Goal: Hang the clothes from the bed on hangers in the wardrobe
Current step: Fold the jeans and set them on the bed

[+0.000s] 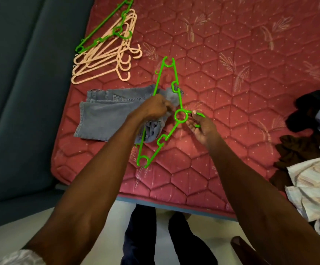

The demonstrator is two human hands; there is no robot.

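Jeans [105, 111] lie at the bed's 9 o'clock side, 1 end gripped by the left hand [155, 107] and fed through the green hanger [166, 111], which the right hand [199, 125] pinches by its hook. Clothes pile [312, 150] at 3 o'clock waits; nothing is hung yet.

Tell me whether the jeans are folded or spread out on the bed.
Folded. The jeans lie doubled in layers on the mattress, one end bunched in the left hand and passing through the green hanger.
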